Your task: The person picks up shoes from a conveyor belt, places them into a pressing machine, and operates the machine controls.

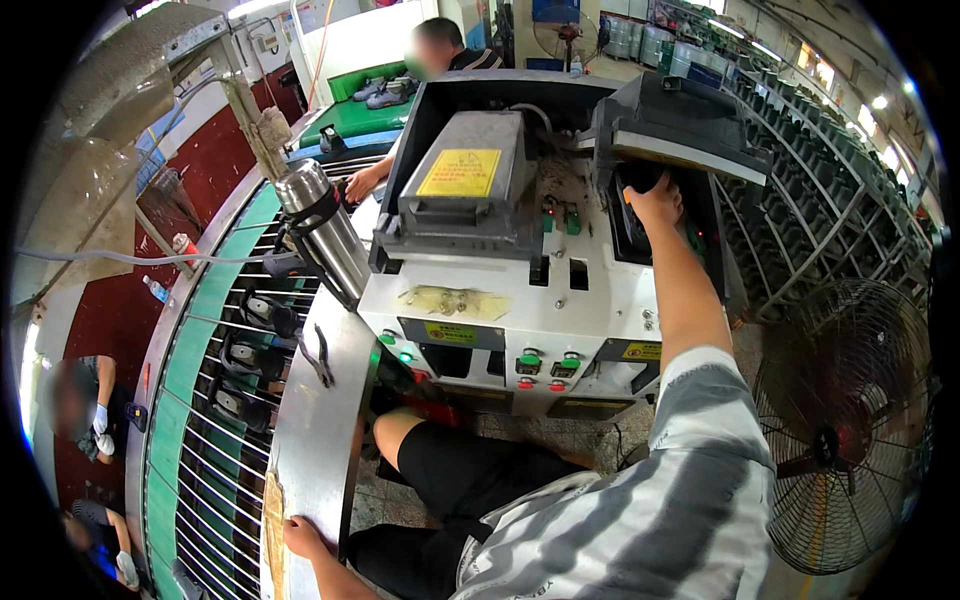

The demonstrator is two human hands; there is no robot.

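My right hand (655, 200) reaches under the raised dark lid (685, 130) of a white machine (600, 285). Thumb and fingers are bent around something black in the right chamber (632, 232); its shape is mostly hidden by the hand and the shade. On the metal tabletop (312, 440) at lower left rests my left hand (303, 537), its fingers curled, with nothing seen in it. The machine's left grey cover (475, 170), bearing a yellow label, is down. Black-handled pliers (320, 358) lie on the tabletop, and a steel thermos (325, 225) stands beyond them.
Left of the tabletop runs a roller conveyor (215, 470) with several dark shoes (252, 355). A large floor fan (835, 430) stands close on my right, before racks (800, 190) of shoe-shaped forms. A co-worker (470, 58) sits behind the machine; others are at far left.
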